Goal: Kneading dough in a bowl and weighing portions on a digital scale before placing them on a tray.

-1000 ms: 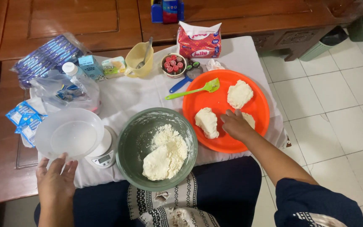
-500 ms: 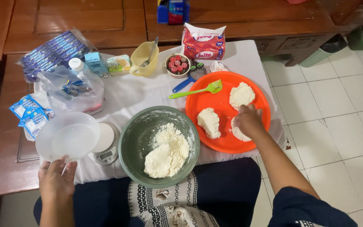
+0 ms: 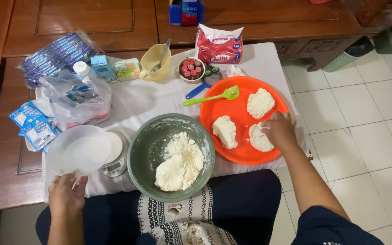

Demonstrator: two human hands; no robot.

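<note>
My right hand [image 3: 280, 130] rests on a white dough lump [image 3: 258, 138] at the near right of a round orange plate [image 3: 241, 156]. Two more dough lumps lie on that plate, one at the left [image 3: 224, 131] and one at the back [image 3: 260, 102]. A green bowl [image 3: 148, 145] in front of me holds a mass of pale dough and loose flour [image 3: 179, 162]. My left hand [image 3: 66, 193] grips the near rim of a clear plastic bowl [image 3: 79, 149] held over a small white kitchen scale [image 3: 113, 162].
A green spatula [image 3: 210, 96] lies across the plate's far edge. On the white cloth [image 3: 144, 97] behind stand a yellow cup [image 3: 154, 63], a small bowl of red pieces [image 3: 191, 69], a red-and-white bag [image 3: 218, 46], small cartons, a plastic bag [image 3: 80, 97] and blue sachets [image 3: 35, 127].
My right hand has shifted from the plate's middle onto the near-right dough lump. The left hand keeps hold of the clear bowl, which stays over the scale.
</note>
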